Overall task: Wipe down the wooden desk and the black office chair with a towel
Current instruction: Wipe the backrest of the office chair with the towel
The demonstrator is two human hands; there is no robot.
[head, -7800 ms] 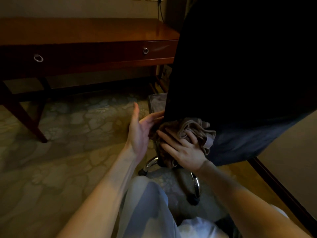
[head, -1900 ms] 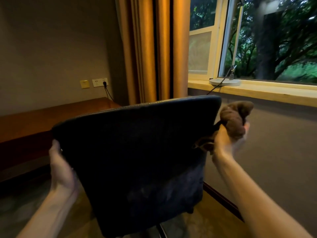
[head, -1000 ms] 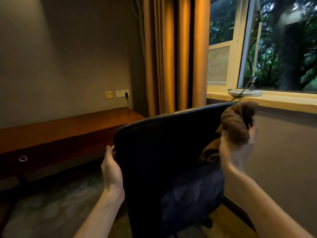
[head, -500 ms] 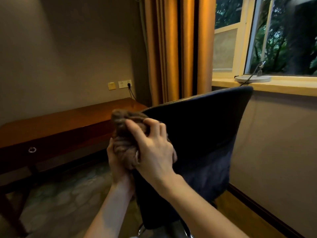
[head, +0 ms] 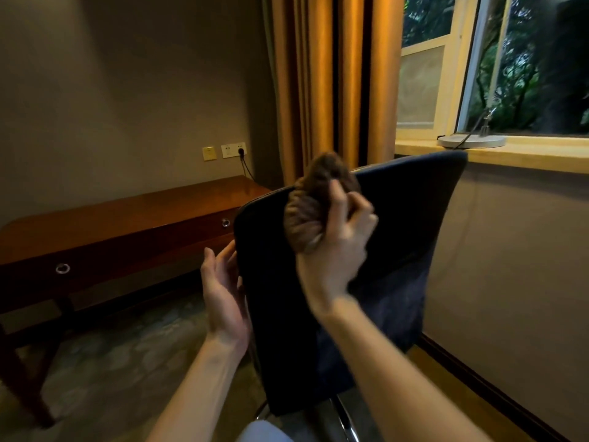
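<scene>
The black office chair [head: 411,237] stands in front of me with its backrest turned toward me. My right hand [head: 338,247] grips a bunched brown towel [head: 314,199] against the top left part of the backrest. My left hand [head: 223,291] rests with straight fingers against the backrest's left edge. The wooden desk [head: 127,218] with two ring-pull drawers stands along the wall to the left, behind the chair.
Orange curtains [head: 331,78] hang behind the chair. A window sill [head: 526,154] with a lamp base [head: 471,141] runs along the right wall. Wall sockets [head: 232,150] sit above the desk. Patterned carpet [head: 111,362] covers the floor.
My right hand has carried the towel from the backrest's left edge up and right along its top. My left hand has dropped lower on the left edge.
</scene>
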